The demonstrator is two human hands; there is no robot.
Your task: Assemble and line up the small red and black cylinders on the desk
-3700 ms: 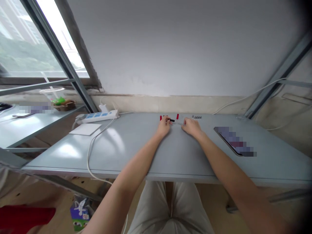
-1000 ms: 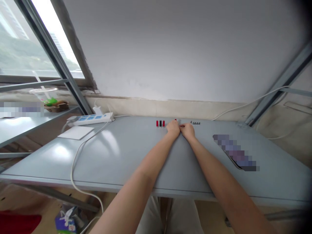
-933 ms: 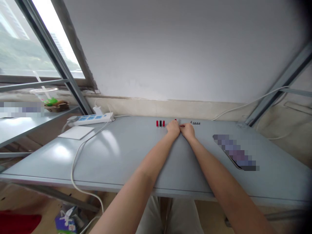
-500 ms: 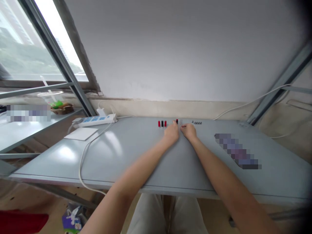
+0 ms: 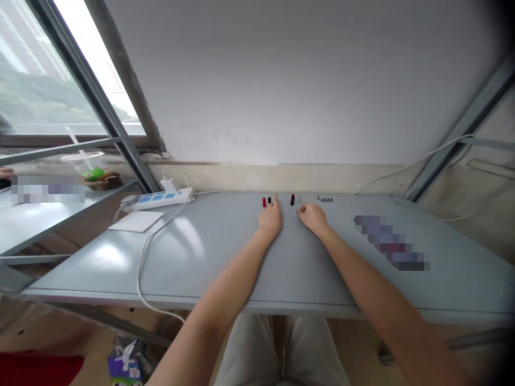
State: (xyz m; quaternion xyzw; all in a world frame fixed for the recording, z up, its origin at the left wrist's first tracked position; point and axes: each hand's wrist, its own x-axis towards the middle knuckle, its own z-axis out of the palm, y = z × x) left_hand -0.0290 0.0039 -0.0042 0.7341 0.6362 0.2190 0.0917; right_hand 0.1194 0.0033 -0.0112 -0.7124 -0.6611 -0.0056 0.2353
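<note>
My left hand [image 5: 270,217] reaches to the row of small cylinders near the back of the table. Its thumb and finger close around the right-hand red cylinder, which is mostly hidden. Beside it stand a black cylinder [image 5: 269,200] and another red cylinder [image 5: 264,202]. Between my two hands, a black cylinder with a red top [image 5: 292,200] stands upright and untouched. My right hand [image 5: 313,216] rests on the table with its fingers curled together; whatever they hold is too small to make out. A faint clear object [image 5: 298,199] is just beyond its fingertips.
Several small dark metal pieces [image 5: 326,200] lie right of my right hand. A pixelated long object [image 5: 390,244] is farther right. At left are a power strip [image 5: 161,198], a white flat square [image 5: 137,221] and a white cable [image 5: 141,252] hanging over the table edge [image 5: 289,306].
My left hand has moved left from the black cylinder with the red top to the right-hand red cylinder. My right hand has stayed nearly in place.
</note>
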